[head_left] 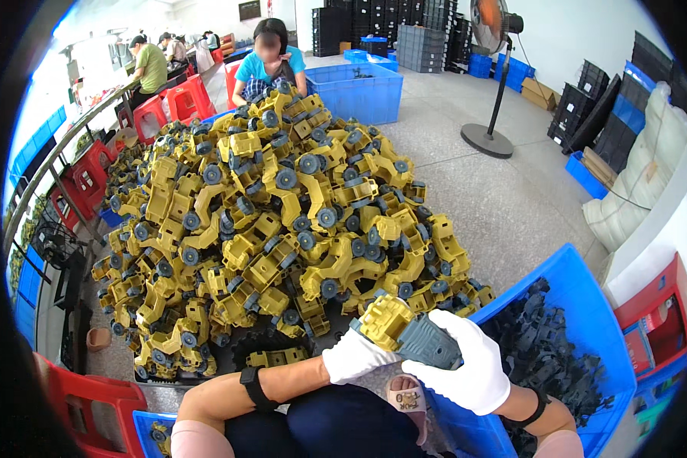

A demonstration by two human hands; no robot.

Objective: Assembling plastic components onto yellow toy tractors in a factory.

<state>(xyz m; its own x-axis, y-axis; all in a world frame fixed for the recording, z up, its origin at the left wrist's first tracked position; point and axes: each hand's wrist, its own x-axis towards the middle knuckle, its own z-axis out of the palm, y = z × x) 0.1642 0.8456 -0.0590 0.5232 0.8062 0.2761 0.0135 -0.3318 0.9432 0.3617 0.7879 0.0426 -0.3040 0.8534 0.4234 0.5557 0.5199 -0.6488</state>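
Observation:
Both my hands wear white gloves and meet in front of my lap. My left hand (353, 357) is closed round a yellow toy truck body (385, 321). A dark grey plastic part (427, 343) lies against the body's right end, gripped by my right hand (472, 365); whether the two pieces are joined, I cannot tell. Beyond them rises a big heap of yellow toy truck chassis (275, 221) with grey wheels. Close to my right arm, a blue bin (611, 336) holds many dark grey parts (546, 343) like the one in my grip.
A person in a blue top (271, 65) sits behind the heap near a large blue crate (366, 95). A standing fan (490, 137) is at the far right. Red stools (91, 401) stand at the left, and another blue bin (149, 435) sits by my left elbow.

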